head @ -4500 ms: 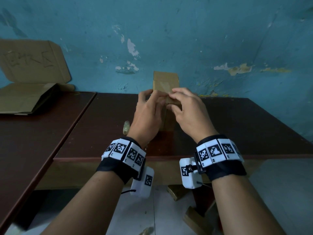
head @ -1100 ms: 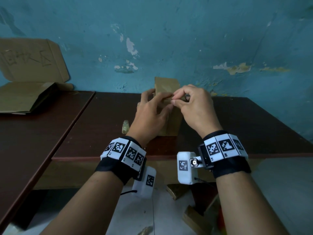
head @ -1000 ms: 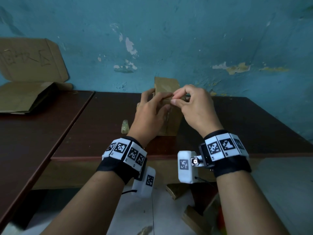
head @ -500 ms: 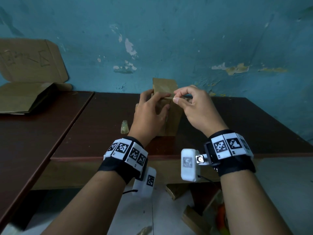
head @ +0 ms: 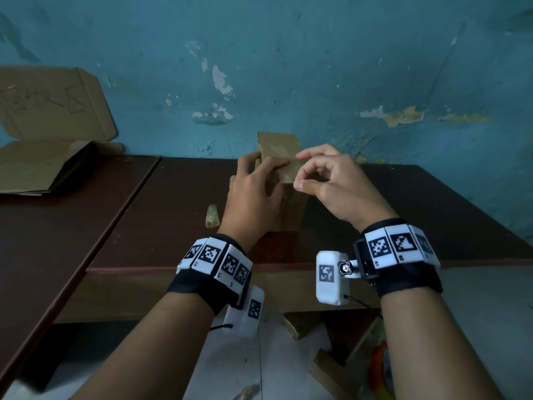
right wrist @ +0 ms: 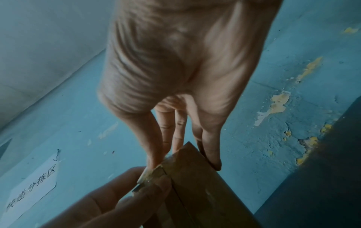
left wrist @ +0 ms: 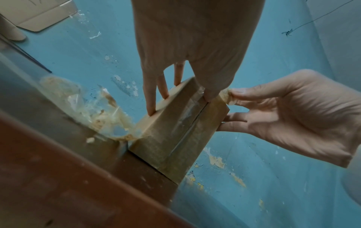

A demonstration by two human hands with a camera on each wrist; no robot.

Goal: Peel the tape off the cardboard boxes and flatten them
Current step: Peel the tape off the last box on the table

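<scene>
A small brown cardboard box (head: 288, 168) stands upright on the dark table (head: 173, 226), near the blue wall. My left hand (head: 265, 166) grips its upper part, fingers (left wrist: 151, 106) on the left face and thumb on the front seam. Clear tape (left wrist: 187, 114) runs down that seam. My right hand (head: 301, 183) is at the box's top right corner. Its thumb and forefinger pinch a short lifted tape end (left wrist: 226, 95), also seen from the right wrist as the tape end (right wrist: 151, 174). The box's lower part is hidden behind my left hand in the head view.
A crumpled wad of peeled tape (head: 212, 216) lies on the table left of the box. Flattened cardboard (head: 43, 166) lies on a second table at the far left, with another sheet (head: 52, 102) leaning on the wall. A paper label (right wrist: 29, 189) is stuck to the wall.
My right hand has shifted slightly right and down at the box's top corner, with a short tape end now pinched. My left hand has kept its hold on the box.
</scene>
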